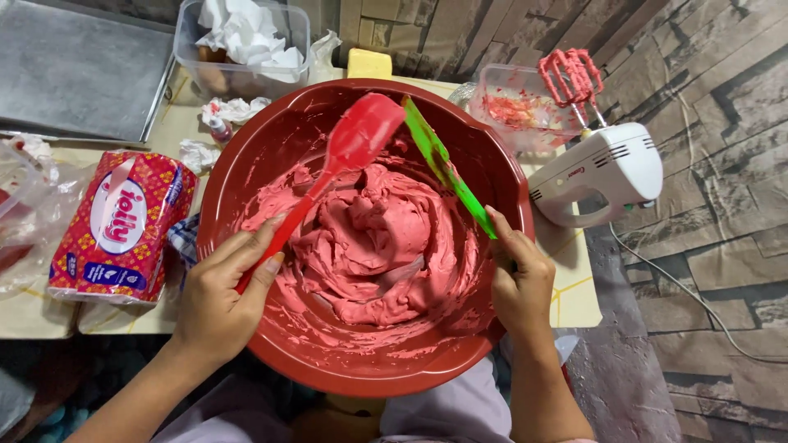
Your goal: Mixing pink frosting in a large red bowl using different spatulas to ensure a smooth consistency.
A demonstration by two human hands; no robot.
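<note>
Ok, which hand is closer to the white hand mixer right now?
Right. The right hand, holding the green spatula, is at the bowl rim just below-left of the hand mixer. The left hand, gripping the red spatula, sits across the bowl.

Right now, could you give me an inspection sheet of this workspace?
Surface: pale table, crowded.
Job's things: red bowl holds pink batter; red spatula and green scraper rest in it.
Clutter: hand mixer with smeared beaters, plastic tub, tissue box, red packet, metal tray.
Grippers: left hand grips the spatula handle; right hand grips the scraper.
Cables: white cord trails from the mixer.
Surroundings: stone-pattern wall; floor hidden.
</note>
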